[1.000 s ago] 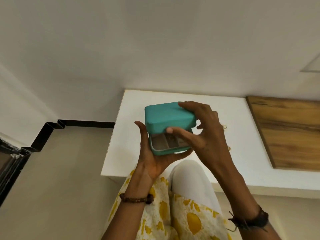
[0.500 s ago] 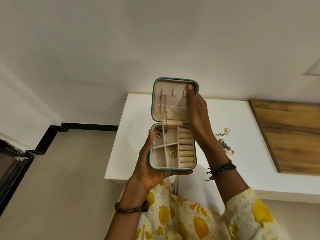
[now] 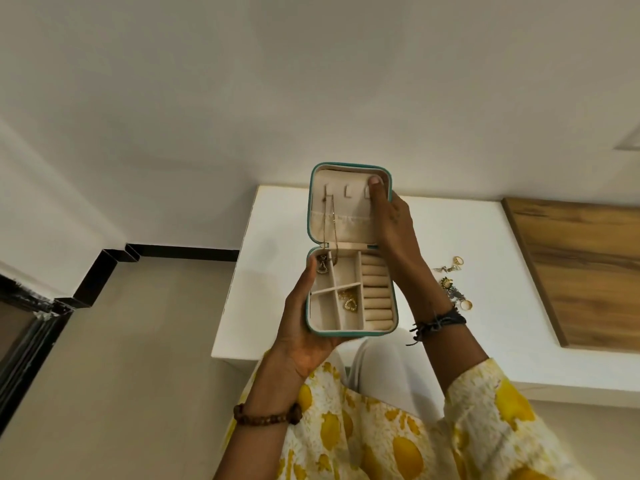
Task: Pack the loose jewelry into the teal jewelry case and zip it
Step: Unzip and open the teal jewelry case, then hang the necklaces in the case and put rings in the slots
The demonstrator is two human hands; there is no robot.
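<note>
- Landmark: teal jewelry case, held open above the near edge of the white counter, lid raised upright behind the base.
- Left of the case: left hand, palm cupped under the base, thumb curled over the left rim, gripping the case. Beaded bracelet on that wrist, below the case.
- Inside the case, lid: cream lining with three small hooks and a gathered pocket. Thin chain necklace hangs from the left hook down across the hinge.
- Inside the case, base, left part: four cream compartments. Pendant of the chain lies in the far left compartment, beside the left thumb. Gold heart piece lies in the near right compartment, at the divider cross.
- Inside the case, base, right part: column of cream ring rolls, nothing seen between them.
- Right of the case: right hand, thumb pressed on the inner lining of the lid at its right top corner, fingers behind the lid, pinching the lid open. Dark thread bands on that wrist.
- Further right of the case, on the counter: loose jewelry, a small heap with gold rings among it, apart from the case.
- Far right of the case: wooden panel set in the counter.
</note>
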